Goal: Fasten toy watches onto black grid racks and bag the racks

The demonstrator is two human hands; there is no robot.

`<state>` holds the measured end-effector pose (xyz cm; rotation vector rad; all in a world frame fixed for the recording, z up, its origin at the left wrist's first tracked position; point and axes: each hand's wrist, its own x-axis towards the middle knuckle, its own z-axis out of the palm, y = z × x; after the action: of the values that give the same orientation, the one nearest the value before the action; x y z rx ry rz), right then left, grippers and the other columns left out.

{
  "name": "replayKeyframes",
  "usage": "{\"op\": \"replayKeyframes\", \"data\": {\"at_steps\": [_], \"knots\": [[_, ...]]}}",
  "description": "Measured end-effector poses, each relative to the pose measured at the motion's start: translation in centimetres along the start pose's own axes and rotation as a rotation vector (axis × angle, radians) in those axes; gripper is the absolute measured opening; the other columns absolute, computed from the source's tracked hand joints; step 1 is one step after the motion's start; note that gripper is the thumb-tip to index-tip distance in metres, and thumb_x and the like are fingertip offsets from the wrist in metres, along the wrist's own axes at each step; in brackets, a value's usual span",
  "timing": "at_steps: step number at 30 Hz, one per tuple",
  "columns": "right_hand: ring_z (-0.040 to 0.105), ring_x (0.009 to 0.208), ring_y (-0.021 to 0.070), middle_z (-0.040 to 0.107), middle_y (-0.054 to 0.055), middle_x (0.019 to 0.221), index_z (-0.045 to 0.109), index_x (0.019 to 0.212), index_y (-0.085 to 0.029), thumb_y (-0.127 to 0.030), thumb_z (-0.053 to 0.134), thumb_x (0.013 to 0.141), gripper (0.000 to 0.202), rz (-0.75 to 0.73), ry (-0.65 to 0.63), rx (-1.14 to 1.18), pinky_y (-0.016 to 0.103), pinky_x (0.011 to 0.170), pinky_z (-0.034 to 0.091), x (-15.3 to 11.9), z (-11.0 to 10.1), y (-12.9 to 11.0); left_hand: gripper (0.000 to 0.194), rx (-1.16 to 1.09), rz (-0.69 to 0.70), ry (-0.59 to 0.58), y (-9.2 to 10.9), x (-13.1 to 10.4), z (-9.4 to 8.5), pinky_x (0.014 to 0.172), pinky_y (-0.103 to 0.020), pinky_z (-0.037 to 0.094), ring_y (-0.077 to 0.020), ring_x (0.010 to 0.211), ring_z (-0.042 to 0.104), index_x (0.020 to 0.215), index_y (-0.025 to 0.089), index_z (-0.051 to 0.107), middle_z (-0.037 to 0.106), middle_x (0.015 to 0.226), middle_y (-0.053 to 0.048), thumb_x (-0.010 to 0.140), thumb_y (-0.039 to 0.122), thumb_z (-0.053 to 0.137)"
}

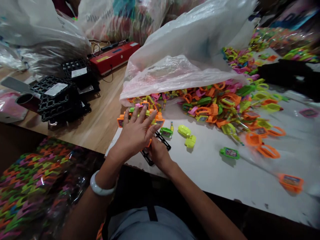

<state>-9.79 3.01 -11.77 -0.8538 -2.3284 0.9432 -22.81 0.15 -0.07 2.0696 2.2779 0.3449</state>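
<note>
My left hand [135,135] lies palm down with its fingers spread over a cluster of orange, green and pink plastic toy pieces [160,119]. Under both hands is a black lattice tray [163,141], mostly covered. My right hand [160,153] is closed beside the left palm, over the tray. A bit of orange plastic shows at its fingertips, but what it grips is mostly hidden. Just right of the hands lie a green toy watch piece [166,132] and yellow-green pieces [184,130].
A large translucent plastic bag [185,60] spills a heap of toy watches [225,103] across the table. Black lattice trays [56,96] are stacked at left, near a red sealing machine [113,58]. Bagged toys [37,193] sit below the left table edge.
</note>
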Motion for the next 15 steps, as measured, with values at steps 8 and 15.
{"op": "replayKeyframes", "data": {"at_steps": [8,15], "knots": [[0.066,0.088,0.0203,0.07,0.006,0.096,0.067,0.097,-0.021,-0.007,0.047,0.084,0.028,-0.001,0.23,0.086,0.033,0.083,0.053,2.5,-6.0,1.6,0.05,0.097,0.015,0.089,-1.0,-1.4,0.2,0.121,-0.061,0.018,-0.0333,0.152,0.024,0.146,0.036,0.047,0.035,0.161,-0.006,0.1,0.052,0.04],[0.061,0.107,0.0269,0.065,0.013,0.118,0.07,0.114,-0.018,-0.012,0.057,0.083,0.033,0.036,0.067,-0.285,0.039,0.096,0.05,9.9,-7.5,4.9,0.051,0.127,-0.018,0.083,-1.2,-1.2,0.0,0.119,-0.064,0.021,-0.0355,0.15,0.027,0.147,0.035,0.046,0.037,0.161,-0.007,0.1,0.053,0.04]]}}
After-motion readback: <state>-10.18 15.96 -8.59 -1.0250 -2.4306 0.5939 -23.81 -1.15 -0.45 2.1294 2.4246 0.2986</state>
